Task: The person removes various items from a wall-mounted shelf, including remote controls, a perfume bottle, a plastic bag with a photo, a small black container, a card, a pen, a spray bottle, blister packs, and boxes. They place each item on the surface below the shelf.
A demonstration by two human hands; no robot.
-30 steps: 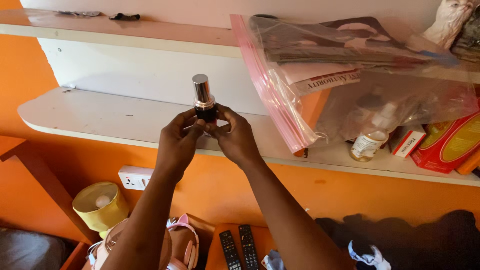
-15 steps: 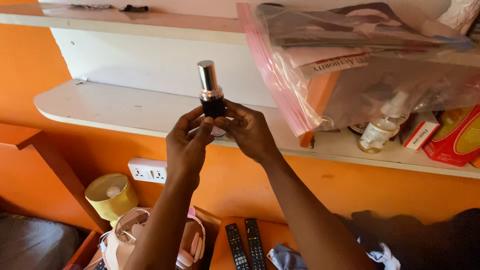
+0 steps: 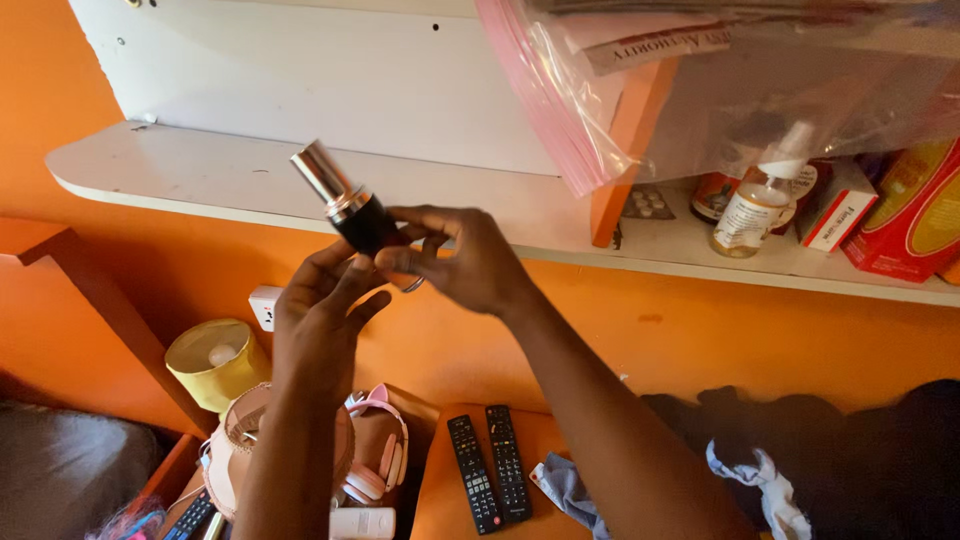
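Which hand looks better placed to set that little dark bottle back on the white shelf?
Probably the right hand: its fingers pinch the bottle at its base, beside the shelf edge. The left hand only steadies it from below.

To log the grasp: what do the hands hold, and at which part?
Both hands, left and right, hold a small black bottle with silver cap by its dark lower body.

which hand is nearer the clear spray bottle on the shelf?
Right. The right hand is at mid-frame, left of the spray bottle and slightly below it. The left hand sits farther left, beyond the small dark bottle both hands hold.
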